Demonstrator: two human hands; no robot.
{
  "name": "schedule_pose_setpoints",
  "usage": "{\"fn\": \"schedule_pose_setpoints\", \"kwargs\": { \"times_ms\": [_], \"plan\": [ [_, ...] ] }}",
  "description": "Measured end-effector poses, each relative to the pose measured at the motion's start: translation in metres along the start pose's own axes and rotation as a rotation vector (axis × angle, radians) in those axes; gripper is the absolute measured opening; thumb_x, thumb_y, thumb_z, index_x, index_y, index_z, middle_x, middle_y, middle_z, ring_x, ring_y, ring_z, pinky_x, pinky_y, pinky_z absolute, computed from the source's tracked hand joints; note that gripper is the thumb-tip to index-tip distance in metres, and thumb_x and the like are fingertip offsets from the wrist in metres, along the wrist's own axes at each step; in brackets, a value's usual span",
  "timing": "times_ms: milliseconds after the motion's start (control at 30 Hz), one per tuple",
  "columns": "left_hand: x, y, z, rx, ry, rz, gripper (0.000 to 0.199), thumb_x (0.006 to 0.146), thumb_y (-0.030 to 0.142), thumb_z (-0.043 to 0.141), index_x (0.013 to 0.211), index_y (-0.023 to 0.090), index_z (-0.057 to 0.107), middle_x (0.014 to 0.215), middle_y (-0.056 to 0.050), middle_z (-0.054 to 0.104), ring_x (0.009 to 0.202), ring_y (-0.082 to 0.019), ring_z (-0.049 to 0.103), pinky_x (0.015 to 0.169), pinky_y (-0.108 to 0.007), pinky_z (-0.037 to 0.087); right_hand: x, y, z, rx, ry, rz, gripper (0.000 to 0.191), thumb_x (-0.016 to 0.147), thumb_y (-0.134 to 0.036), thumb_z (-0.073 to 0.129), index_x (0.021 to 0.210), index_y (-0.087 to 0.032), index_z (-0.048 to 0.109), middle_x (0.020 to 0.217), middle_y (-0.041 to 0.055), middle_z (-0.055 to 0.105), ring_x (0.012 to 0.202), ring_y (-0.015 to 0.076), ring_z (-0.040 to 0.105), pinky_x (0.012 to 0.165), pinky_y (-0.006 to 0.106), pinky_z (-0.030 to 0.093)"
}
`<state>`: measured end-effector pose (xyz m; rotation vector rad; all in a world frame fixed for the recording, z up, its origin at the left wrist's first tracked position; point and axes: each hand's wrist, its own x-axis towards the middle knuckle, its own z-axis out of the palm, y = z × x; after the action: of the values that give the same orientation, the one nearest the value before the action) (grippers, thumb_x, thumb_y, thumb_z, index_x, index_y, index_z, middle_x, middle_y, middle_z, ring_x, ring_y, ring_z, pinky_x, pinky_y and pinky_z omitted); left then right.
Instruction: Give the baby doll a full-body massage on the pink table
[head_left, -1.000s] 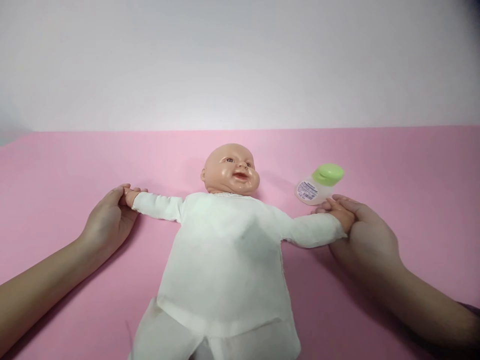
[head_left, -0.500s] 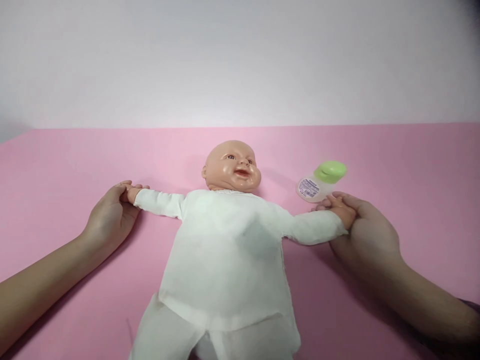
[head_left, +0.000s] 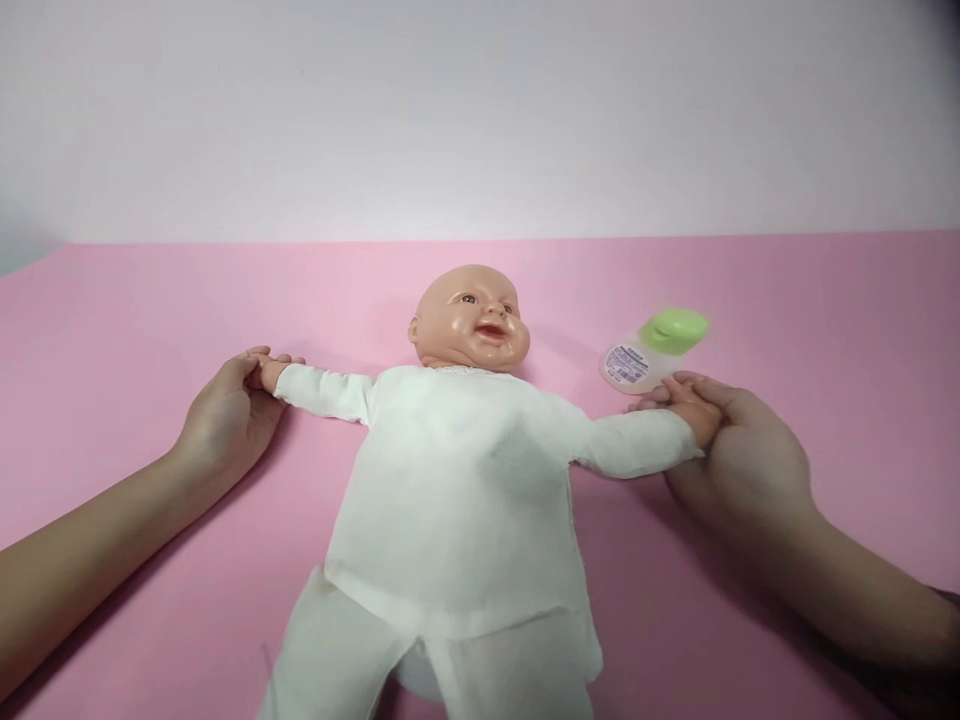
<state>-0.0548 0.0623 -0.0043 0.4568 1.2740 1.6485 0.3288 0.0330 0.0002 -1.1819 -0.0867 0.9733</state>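
A baby doll [head_left: 457,490] in white cloth lies on its back, arms stretched out to both sides, its bald plastic head toward the far side. My left hand [head_left: 232,410] is closed around the doll's small hand on the left, thumb on top. On the right, my right hand [head_left: 739,450] holds the doll's other hand between thumb and fingers, palm turned up. Just beyond my right fingertips lies a clear bottle [head_left: 626,368] with a green cap and a printed label on its base. The doll's feet are out of view.
The doll rests on a pink surface [head_left: 135,330] that reaches back to a pale wall [head_left: 480,120]. The bottle lies on its side close to my right hand. A dark sleeve edge [head_left: 941,600] shows at the far right.
The whole scene sits slightly higher and further right in view. Both hands keep the same hold on the doll's hands; its pose looks unchanged.
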Motion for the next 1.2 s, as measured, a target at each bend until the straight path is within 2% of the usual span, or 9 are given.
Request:
{"fn": "schedule_pose_setpoints", "kwargs": {
  "times_ms": [267, 533, 800, 1033, 1200],
  "plan": [
    [-0.0053, 0.0025, 0.0021, 0.016, -0.013, 0.01, 0.021, 0.093, 0.004, 0.047, 0.088, 0.019, 0.061, 0.09, -0.007, 0.066, 0.09, -0.016, 0.072, 0.091, -0.026, 0.062, 0.0021, 0.0021, -0.0019, -0.006, -0.039, -0.089, 0.016, 0.073, -0.003, 0.049, 0.077, -0.015, 0.058, 0.083, 0.0054, 0.055, 0.067, 0.0121, 0.056, 0.053, 0.024, 0.06],
    [-0.0011, 0.0004, 0.0015, 0.012, 0.009, -0.004, 0.015, 0.092, 0.005, 0.053, 0.088, 0.017, 0.061, 0.09, -0.005, 0.066, 0.092, -0.015, 0.071, 0.092, -0.026, 0.061, 0.002, 0.0009, -0.0017, 0.016, -0.018, -0.015, 0.016, 0.079, -0.002, 0.05, 0.083, -0.013, 0.06, 0.088, 0.0054, 0.056, 0.07, 0.0105, 0.057, 0.058, 0.021, 0.061],
    [-0.0051, 0.002, 0.0045, -0.009, 0.015, -0.005, 0.022, 0.093, 0.003, 0.046, 0.088, 0.018, 0.061, 0.087, -0.006, 0.067, 0.091, -0.016, 0.072, 0.089, -0.027, 0.063, 0.0042, 0.0019, -0.0024, 0.006, -0.049, -0.089, 0.018, 0.069, -0.001, 0.049, 0.078, -0.014, 0.058, 0.083, 0.005, 0.056, 0.066, 0.012, 0.057, 0.053, 0.024, 0.059],
    [-0.0035, 0.0017, 0.0037, -0.008, 0.035, -0.02, 0.017, 0.095, 0.005, 0.05, 0.088, 0.016, 0.061, 0.089, -0.005, 0.067, 0.093, -0.015, 0.072, 0.09, -0.026, 0.062, -0.0025, -0.0001, 0.0029, -0.033, -0.006, -0.004, 0.019, 0.086, -0.005, 0.045, 0.08, -0.017, 0.058, 0.082, 0.0031, 0.055, 0.065, 0.0089, 0.056, 0.055, 0.018, 0.058],
    [-0.0042, 0.0012, 0.0027, -0.005, 0.016, -0.011, 0.018, 0.093, 0.004, 0.048, 0.091, 0.017, 0.06, 0.091, -0.006, 0.067, 0.093, -0.016, 0.072, 0.09, -0.027, 0.062, 0.0, 0.0002, -0.0002, 0.008, -0.016, -0.046, 0.019, 0.078, -0.002, 0.046, 0.079, -0.016, 0.058, 0.083, 0.0033, 0.054, 0.064, 0.01, 0.056, 0.056, 0.022, 0.06]
  ]
}}
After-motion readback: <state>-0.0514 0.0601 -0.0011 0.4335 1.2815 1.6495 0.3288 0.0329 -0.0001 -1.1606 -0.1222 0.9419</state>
